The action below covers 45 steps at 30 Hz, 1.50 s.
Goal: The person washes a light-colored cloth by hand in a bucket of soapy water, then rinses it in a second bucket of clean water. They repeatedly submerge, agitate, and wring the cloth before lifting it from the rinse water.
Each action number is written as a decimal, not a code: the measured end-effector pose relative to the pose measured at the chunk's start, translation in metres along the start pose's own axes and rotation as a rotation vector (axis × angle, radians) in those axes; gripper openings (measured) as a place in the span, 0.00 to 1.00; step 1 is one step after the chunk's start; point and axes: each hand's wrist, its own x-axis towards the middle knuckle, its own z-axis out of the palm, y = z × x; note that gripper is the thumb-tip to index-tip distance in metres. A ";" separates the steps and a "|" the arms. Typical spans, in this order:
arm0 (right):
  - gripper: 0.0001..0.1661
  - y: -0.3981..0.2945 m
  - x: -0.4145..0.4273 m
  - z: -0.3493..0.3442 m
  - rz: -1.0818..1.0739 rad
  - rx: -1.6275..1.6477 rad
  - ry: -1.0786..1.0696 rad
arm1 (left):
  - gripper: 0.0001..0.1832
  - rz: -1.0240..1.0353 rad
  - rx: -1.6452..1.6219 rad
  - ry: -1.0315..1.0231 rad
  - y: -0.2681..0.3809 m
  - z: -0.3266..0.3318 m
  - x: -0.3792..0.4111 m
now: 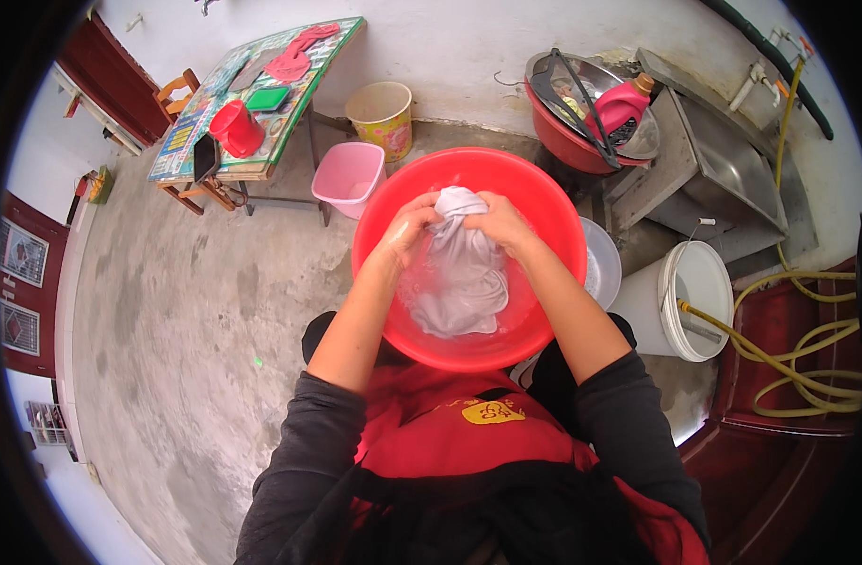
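Note:
A wet, whitish cloth (466,272) lies bunched in a large red plastic basin (544,191) of water in front of me. Its upper end is raised between my hands. My left hand (411,227) grips the bunched end from the left, with what looks like a fleck of suds on the skin. From the right, my right hand (500,222) pinches the same end. The lower part of the cloth spreads in the water, where some small bubbles show.
A pink tub (349,176) and a floral bucket (380,120) stand behind the basin. A pink detergent bottle (620,109) rests among stacked basins near a metal sink (734,155). At right are a white bucket (639,296) and yellow hose (812,381). A table (183,152) stands at left.

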 end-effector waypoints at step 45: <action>0.21 -0.055 -0.063 0.052 0.177 1.614 0.178 | 0.16 0.302 -0.899 -0.183 -0.054 0.046 0.010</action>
